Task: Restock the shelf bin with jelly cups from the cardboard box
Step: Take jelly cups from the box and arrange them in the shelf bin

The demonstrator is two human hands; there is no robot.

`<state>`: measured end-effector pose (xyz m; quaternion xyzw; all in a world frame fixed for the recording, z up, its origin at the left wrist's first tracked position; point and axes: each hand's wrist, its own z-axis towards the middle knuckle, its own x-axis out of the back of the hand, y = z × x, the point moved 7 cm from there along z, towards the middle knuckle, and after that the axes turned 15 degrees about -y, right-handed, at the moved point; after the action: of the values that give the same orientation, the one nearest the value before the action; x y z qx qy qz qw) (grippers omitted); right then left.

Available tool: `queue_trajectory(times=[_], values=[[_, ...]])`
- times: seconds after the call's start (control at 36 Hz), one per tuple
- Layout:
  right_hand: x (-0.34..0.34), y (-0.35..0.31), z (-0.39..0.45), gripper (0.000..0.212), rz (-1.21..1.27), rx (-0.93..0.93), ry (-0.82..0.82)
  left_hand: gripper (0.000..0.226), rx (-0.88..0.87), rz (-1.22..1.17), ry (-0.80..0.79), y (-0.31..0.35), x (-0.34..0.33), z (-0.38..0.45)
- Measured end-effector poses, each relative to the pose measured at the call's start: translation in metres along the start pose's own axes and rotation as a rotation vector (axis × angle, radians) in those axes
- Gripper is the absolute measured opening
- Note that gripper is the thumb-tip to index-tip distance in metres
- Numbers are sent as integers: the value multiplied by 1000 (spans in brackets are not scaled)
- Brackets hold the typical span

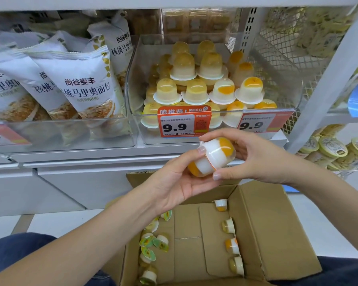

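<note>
Jelly cups (212, 156), two pressed lid to lid, sit between both hands above the cardboard box (267, 228). Left hand (174, 180) cradles the near cup, thumb curled over; right hand (254, 155) pinches the far cup, below the shelf bin (285, 87).

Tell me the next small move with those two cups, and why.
Probably lift both jelly cups up and forward into the clear bin. The left hand and right hand hold them together just below the bin's front, above the box, and the orange-topped stack on the bin's right side matches them.
</note>
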<state>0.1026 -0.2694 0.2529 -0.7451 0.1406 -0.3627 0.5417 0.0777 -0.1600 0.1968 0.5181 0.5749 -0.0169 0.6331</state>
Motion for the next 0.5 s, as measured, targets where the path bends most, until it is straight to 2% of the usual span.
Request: queue_trajectory(times=[0.17,0.25,0.33,0.42,0.5], values=[[6,-2,-2,56,-117,-14,90,37,21,52,-6,3,-3,1],[14,-4,-3,53,-111,-11,163,44,34,206,-1,12,-4,5],[30,-8,-10,48,-89,-1,268,54,31,647,165,30,7,4],[60,-6,-22,51,59,32,452,39,-65,1180,367,58,14,-4],[94,-8,-29,51,90,36,621,39,-110,1498,441,77,14,-9]])
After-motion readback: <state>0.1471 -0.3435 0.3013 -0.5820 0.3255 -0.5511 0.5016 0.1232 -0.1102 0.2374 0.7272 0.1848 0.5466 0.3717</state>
